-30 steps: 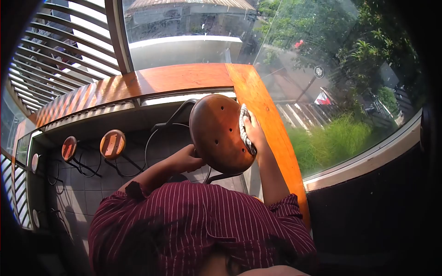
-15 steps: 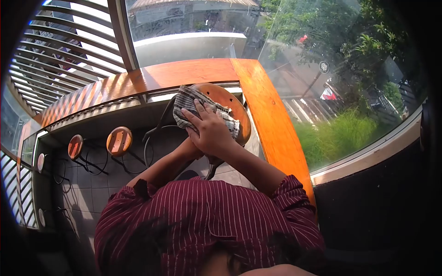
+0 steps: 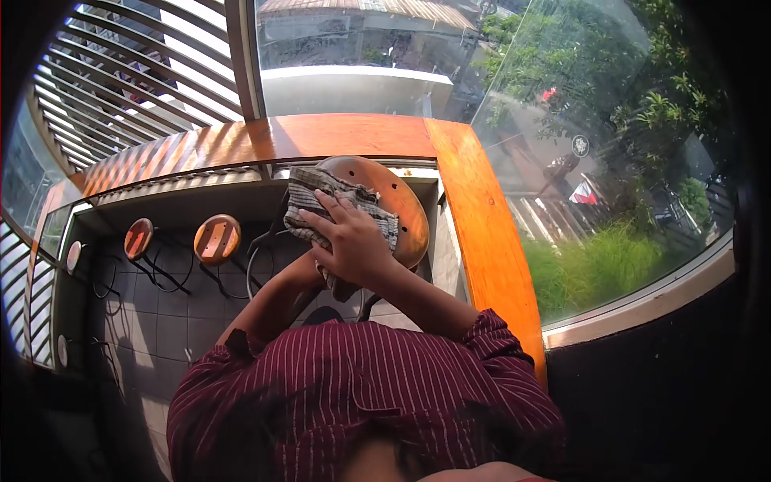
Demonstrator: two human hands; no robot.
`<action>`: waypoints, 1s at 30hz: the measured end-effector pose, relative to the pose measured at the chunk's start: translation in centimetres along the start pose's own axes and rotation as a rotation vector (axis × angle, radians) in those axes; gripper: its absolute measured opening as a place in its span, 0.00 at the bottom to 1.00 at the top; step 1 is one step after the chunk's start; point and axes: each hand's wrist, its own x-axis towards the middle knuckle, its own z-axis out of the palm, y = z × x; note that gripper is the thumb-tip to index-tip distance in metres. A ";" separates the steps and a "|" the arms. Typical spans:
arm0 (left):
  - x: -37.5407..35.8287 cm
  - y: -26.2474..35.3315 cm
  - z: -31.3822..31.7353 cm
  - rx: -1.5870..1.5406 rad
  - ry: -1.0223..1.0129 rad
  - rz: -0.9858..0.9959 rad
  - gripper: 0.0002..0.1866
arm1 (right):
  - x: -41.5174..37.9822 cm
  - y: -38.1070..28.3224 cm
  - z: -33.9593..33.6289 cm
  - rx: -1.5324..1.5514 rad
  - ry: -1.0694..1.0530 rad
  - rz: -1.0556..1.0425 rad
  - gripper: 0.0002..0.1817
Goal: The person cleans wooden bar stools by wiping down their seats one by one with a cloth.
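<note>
Spread fingers of my right hand (image 3: pixel 353 245) lie flat on a checked cloth (image 3: pixel 305 197), pressing it against a round wooden stool seat (image 3: pixel 409 213). The cloth is bunched and covers the left part of the seat. Small dark holes show in the bare wood on the right. My left hand (image 3: pixel 303 269) is mostly hidden behind my right hand and wrist, close to the near left edge of the seat. Its fingers do not show, so what it touches cannot be told.
An orange wooden counter (image 3: pixel 490 241) runs along the window and bends round the far side. Two more stools, one (image 3: pixel 217 239) nearer and one (image 3: pixel 138 239) further off, stand left on the tiled floor (image 3: pixel 169 321). Glass panes (image 3: pixel 610 161) rise beyond the counter.
My right hand and the cloth have slid a little left over the seat. The stool sits slightly further left of the counter corner. The camera view has also shifted.
</note>
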 end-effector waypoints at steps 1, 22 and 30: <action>-0.3 -0.3 -0.6 0.036 -0.026 -0.110 0.30 | -0.7 -0.1 -0.4 0.001 -0.001 -0.007 0.24; 0.7 1.0 2.8 -0.372 -0.214 -0.065 0.42 | -5.3 1.4 -1.1 -0.243 0.157 -0.008 0.28; 0.7 1.4 3.5 -0.296 -0.397 -0.093 0.27 | -13.6 12.3 0.2 0.107 0.401 -0.059 0.26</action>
